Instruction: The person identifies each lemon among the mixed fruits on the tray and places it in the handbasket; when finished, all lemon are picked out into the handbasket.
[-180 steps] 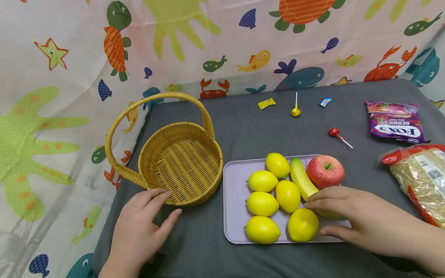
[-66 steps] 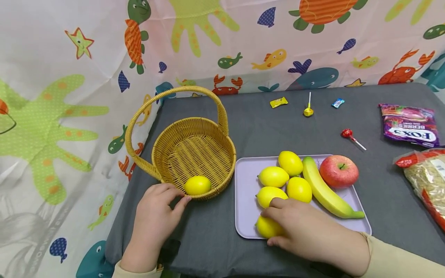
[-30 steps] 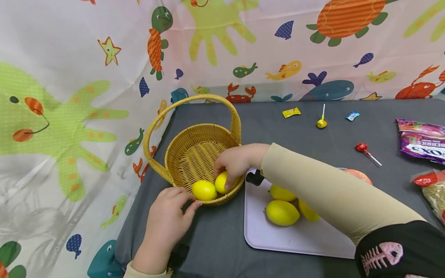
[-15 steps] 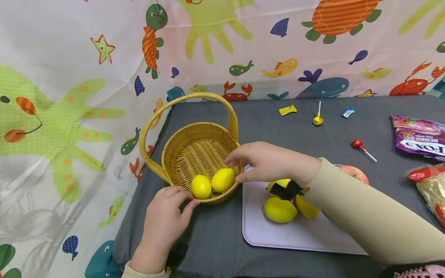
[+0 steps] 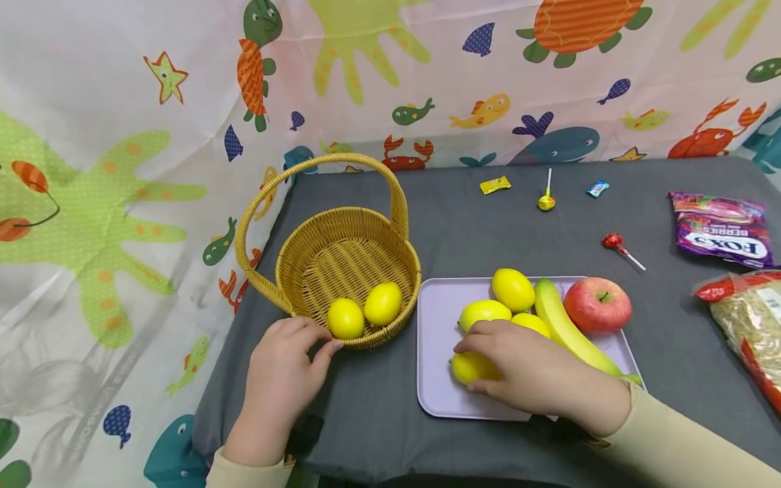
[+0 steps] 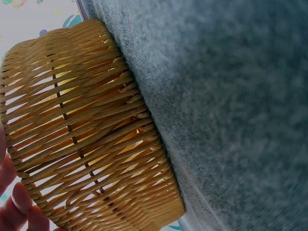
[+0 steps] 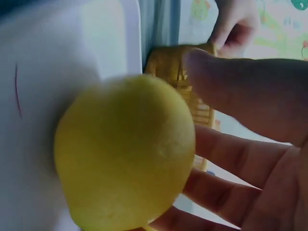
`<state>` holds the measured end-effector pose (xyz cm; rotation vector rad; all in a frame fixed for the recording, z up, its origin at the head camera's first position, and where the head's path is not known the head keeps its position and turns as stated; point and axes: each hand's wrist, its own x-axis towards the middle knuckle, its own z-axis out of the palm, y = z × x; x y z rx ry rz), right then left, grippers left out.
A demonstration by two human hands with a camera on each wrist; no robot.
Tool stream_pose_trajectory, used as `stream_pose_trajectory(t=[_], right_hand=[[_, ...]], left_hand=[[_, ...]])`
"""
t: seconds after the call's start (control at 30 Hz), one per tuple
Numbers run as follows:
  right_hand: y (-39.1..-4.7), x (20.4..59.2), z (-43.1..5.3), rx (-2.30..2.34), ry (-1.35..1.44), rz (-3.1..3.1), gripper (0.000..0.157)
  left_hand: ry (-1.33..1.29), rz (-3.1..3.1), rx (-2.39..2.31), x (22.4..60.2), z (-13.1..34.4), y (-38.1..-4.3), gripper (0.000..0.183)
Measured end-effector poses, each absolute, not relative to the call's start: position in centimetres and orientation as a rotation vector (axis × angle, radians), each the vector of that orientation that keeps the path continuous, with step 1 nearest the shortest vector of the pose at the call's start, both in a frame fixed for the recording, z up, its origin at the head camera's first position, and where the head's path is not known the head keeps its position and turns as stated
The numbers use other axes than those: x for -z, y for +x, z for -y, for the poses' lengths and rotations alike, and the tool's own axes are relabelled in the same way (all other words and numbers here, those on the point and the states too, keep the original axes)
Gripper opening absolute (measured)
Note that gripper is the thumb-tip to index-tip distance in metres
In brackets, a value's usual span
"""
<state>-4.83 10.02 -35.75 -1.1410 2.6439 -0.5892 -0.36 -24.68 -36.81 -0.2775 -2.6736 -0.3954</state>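
Observation:
My left hand (image 5: 285, 369) pinches the near rim of a round wicker basket (image 5: 403, 257) with a tall handle; its fingertips (image 6: 21, 199) show beside the weave in the left wrist view. Two yellow lemons (image 5: 383, 303) sit inside the basket, near the front. Over the lilac tray (image 5: 436, 393), my right hand (image 5: 531, 369) reaches around the nearest lemon (image 5: 472, 368). In the right wrist view, extended fingers pass behind that lemon (image 7: 125, 154), while the thumb (image 7: 231, 89) stands apart from it. Other lemons (image 5: 512, 290) lie farther back on the tray, partly covered by the hand.
A banana (image 5: 570, 332) and a red apple (image 5: 598, 305) share the tray. Behind it lie a red lollipop (image 5: 613, 240), a yellow lollipop (image 5: 546, 202) and small wrapped candies (image 5: 495, 185). A purple candy bag (image 5: 720, 229) and a clear food bag (image 5: 750, 318) lie right.
A second lemon has gone from the tray into the basket and been let go there. My right hand has swung back right to another lemon; the left stays at the rim.

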Motion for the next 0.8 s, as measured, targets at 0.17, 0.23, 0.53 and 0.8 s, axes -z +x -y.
stream_pose_trajectory(t=[0.17,0.23,0.53,0.8], right_hand=[[-4.1,36.6,-9.8,0.625,-1.122,-2.57,0.043],[-4.1,36.8,-9.8,0.645,-1.102,-2.552,0.043],[-4.4,37.3,-10.2,0.757,-0.987,-2.385,0.04],[-7.7,33.2,-8.9,0.931,-1.032,-2.251,0.044]], left_hand=[[-0.275,2.681,0.393,36.8,24.6,-0.3,0.023],[-0.272,2.682,0.393,36.7,24.6,-0.4,0.022],[-0.248,2.686,0.393,36.6,24.7,-0.2,0.022],[-0.257,2.695,0.397,36.6,24.6,-0.3,0.02]])
